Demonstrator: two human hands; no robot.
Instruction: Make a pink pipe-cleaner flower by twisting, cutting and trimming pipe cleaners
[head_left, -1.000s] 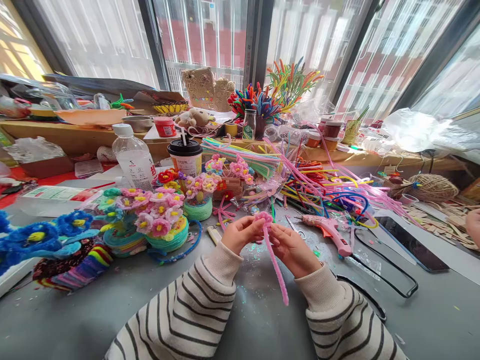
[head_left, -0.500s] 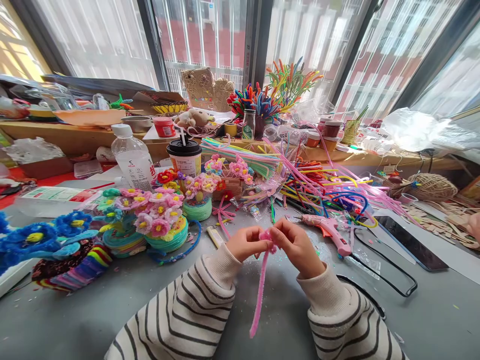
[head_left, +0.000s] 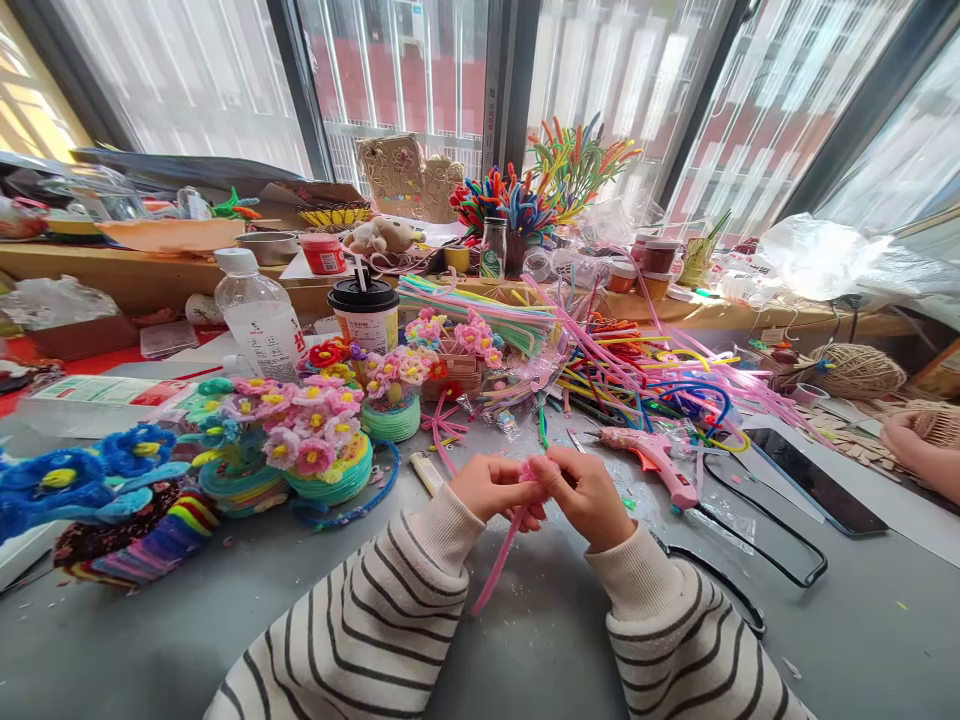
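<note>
Between my two hands is a pink pipe cleaner [head_left: 498, 568], bunched into small loops at its upper end. My left hand [head_left: 496, 488] pinches that looped part from the left. From the right, my right hand [head_left: 589, 492] grips the same part with thumb and forefinger, and its fingers hide some of it. The straight tail hangs down and slants to the left over the grey table [head_left: 540, 650]. Just beyond my left hand lie a pink pipe-cleaner piece [head_left: 444, 425] and a pale flat strip [head_left: 426, 474].
A pink glue gun [head_left: 651, 462] with a black cord lies right of my hands, near a phone [head_left: 817, 480]. Pipe-cleaner flower pots [head_left: 330, 470] stand left. Loose pipe cleaners [head_left: 637, 370], a bottle [head_left: 259, 315] and a cup [head_left: 365, 320] are behind. Another person's hand [head_left: 919, 450] is far right.
The pink tail has swung left and up, with less of it showing below my hands. My view has shifted slightly; at far right the other person's hand has come further in with a woven-looking brown piece.
</note>
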